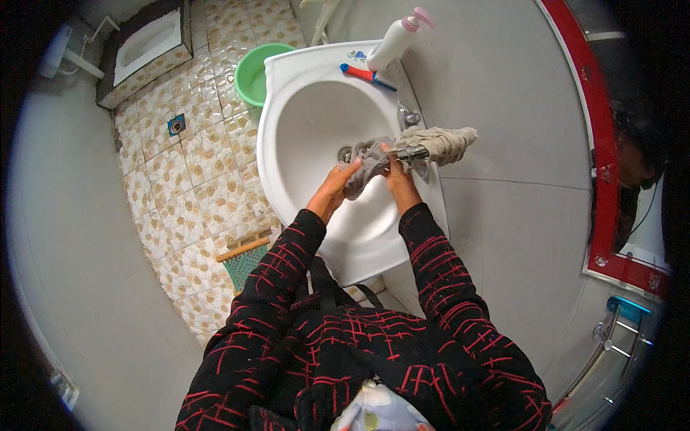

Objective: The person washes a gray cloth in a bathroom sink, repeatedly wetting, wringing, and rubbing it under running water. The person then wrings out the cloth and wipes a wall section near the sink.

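Note:
Over the white ceramic washbasin [302, 140], my left hand [338, 184] grips the left side of a bunched grey cloth [368, 166]. My right hand [398, 175] holds the cloth's other side, just below the spout; some of its fingers are hidden. A beige cloth [444, 144] is draped and twisted over the chrome faucet [413, 153], whose tip shows beside my right hand. The metal drain [345, 155] lies just left of the grey cloth.
A white pump bottle [389, 47] and a red-and-blue brush [369, 76] stand on the basin's back corner. On the tiled floor are a green plastic tub [250, 75] and a folding stool [245, 258]. A red-framed mirror [604, 226] hangs at right.

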